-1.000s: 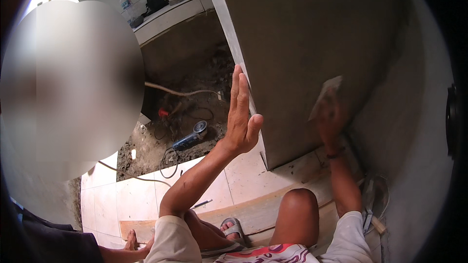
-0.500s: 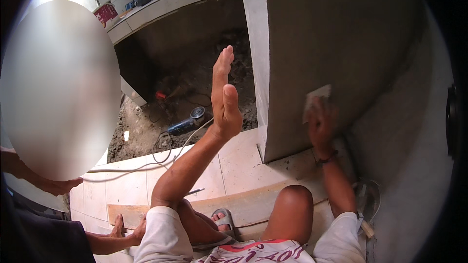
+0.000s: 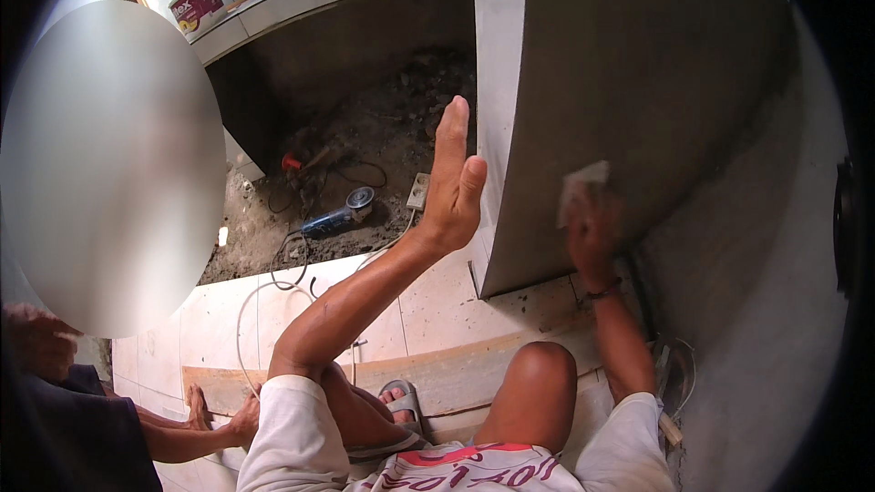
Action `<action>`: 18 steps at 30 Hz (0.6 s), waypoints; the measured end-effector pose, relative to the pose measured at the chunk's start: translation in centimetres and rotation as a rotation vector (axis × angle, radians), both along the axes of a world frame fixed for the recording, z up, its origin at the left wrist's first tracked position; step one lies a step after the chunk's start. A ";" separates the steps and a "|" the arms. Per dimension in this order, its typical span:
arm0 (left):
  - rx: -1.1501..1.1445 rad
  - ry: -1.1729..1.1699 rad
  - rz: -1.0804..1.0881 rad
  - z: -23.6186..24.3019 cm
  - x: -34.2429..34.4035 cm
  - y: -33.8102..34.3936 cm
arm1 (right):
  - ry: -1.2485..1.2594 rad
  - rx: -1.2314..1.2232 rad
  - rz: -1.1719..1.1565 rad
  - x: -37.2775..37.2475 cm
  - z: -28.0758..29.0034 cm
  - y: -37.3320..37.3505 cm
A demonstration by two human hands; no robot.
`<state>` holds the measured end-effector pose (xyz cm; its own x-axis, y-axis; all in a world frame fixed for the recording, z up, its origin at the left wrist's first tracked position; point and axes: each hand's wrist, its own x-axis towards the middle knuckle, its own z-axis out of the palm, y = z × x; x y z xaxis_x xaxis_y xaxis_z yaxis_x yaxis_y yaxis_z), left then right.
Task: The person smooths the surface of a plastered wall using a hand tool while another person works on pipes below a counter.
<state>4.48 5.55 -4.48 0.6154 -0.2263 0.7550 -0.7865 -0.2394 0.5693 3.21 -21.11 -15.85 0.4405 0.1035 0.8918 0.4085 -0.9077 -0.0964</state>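
Observation:
My left hand (image 3: pixel 448 191) is raised with its fingers stretched out, in front of the white edge (image 3: pixel 497 82) of a plastered panel. I cannot tell whether it touches that edge. Blurred, my right hand (image 3: pixel 592 228) grips a small pale flat pad (image 3: pixel 583 180) against the dark grey plastered surface (image 3: pixel 647 64), low down toward the right corner.
An angle grinder (image 3: pixel 333 219), cables and a socket strip (image 3: pixel 418 189) lie by the rubble (image 3: pixel 232 255) beyond pale tiles (image 3: pixel 219 328). A board (image 3: pixel 219 381) crosses the tiles. A co-worker's hand (image 3: pixel 41 342) is at left. A counter (image 3: pixel 260 16) holds a bucket (image 3: pixel 196 7).
The pad in my right hand has shifted left across the panel. My left hand moved down-left, then back right. The view has swung slightly, and the co-worker's hand at left has changed position.

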 end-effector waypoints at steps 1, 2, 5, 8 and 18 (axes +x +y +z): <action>0.041 0.003 0.015 -0.5 0.1 0.1 | -0.071 0.034 -0.037 1.0 -2.2 -2.2; 0.093 0.007 0.037 -1.0 0.4 0.6 | -0.055 0.221 -0.076 1.4 -0.2 -1.9; 0.191 -0.010 0.076 -2.4 0.6 0.9 | -0.277 0.415 -0.042 2.5 10.6 -1.5; 0.210 -0.069 0.102 -2.9 1.2 0.9 | -0.126 0.309 -0.033 0.9 17.7 3.3; 0.134 -0.035 0.104 -3.1 2.2 -2.2 | -0.063 0.530 0.023 2.9 1.6 -3.3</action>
<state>6.65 3.34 -7.59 0.6144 -0.2628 0.7439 -0.7724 -0.3927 0.4992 6.08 -24.39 -14.27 0.3876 -0.3596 0.8488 0.4471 -0.7319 -0.5142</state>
